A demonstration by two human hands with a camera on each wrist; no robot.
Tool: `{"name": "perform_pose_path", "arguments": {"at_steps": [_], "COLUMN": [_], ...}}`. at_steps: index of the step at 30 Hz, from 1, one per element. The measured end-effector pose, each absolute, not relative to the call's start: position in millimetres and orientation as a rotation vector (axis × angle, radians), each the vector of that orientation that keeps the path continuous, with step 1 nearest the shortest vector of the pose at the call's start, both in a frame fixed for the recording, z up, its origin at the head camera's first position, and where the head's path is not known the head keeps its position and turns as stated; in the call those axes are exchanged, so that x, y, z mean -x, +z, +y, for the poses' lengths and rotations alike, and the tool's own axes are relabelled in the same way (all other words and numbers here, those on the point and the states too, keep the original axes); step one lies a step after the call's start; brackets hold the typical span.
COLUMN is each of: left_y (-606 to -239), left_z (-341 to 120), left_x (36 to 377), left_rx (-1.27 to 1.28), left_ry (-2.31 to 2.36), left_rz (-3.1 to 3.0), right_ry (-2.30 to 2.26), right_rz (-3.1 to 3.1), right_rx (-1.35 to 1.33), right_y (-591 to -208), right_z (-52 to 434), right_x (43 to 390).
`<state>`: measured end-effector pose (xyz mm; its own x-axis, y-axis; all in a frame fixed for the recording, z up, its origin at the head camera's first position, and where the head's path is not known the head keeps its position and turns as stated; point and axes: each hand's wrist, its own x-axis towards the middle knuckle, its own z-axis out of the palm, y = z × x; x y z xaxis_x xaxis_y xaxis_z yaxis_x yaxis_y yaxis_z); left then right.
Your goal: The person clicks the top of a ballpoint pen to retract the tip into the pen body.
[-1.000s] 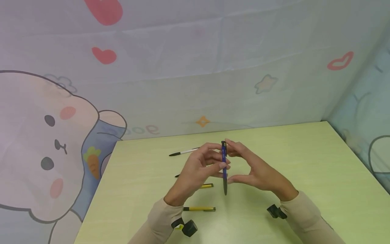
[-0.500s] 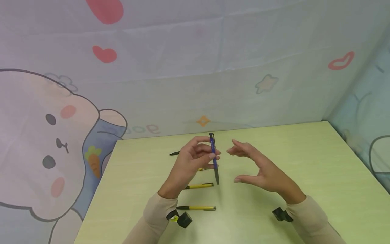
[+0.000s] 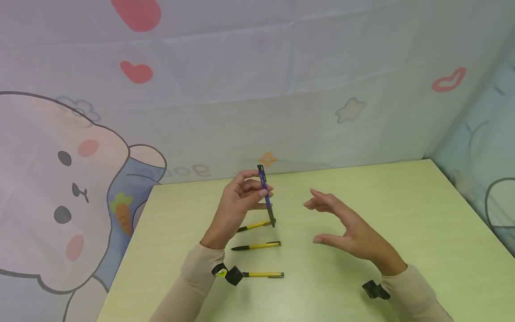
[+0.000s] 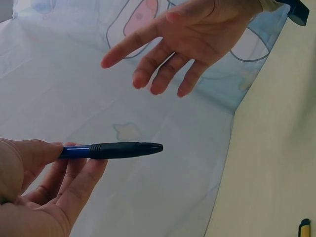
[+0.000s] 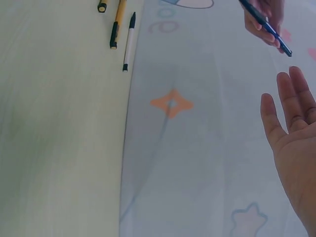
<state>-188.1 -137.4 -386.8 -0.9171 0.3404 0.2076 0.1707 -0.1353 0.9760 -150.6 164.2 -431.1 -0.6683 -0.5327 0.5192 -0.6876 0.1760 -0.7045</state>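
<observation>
My left hand (image 3: 234, 203) pinches a blue pen (image 3: 263, 182) between thumb and fingers, raised over the table. The pen stands slanted, clip end up and dark grip end down; in the left wrist view its dark grip (image 4: 126, 150) and tip stick out past the fingers. To the right, my right hand (image 3: 354, 237) is held in the air, empty, thumb spread from its extended fingers and apart from the pen. Below the left hand, three yellow pens lie on the table: a far one (image 3: 257, 225), a middle one (image 3: 261, 245) and a near one (image 3: 265, 275).
A white pen (image 5: 130, 44) with black ends lies near the table's back edge, hidden behind my left hand in the head view. The pale yellow table (image 3: 402, 214) meets a printed cloth (image 3: 241, 120) at the back. Wrist cameras sit on both sleeves.
My left hand has carried the blue pen left and away from me, tilting it slightly. The right hand, earlier close around the pen, has drawn back to the right.
</observation>
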Motion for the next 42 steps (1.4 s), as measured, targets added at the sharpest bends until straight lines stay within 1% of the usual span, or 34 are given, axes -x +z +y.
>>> {"name": "perform_pose_path", "arguments": {"at_steps": [21,32,42], "left_y": [-419.0,-432.8,-441.6], "left_z": [-157.8,-166.2,-171.8], "left_x": [220.3,233.8,239.7], "left_rx": [-0.482,-0.485,-0.399], "left_ry": [2.211,2.097,1.914], "left_rz": [2.074,2.196,2.342], "right_ry": [1.532,1.523,1.54], "right_rz": [-2.23,-2.226,-2.23], "right_rx": [-1.174,-1.159,-1.15], "right_y": [-438.2,-443.5,-443.1], "right_z": [177.4,186.0,190.0], "right_x": [147.6,150.4,148.2]}}
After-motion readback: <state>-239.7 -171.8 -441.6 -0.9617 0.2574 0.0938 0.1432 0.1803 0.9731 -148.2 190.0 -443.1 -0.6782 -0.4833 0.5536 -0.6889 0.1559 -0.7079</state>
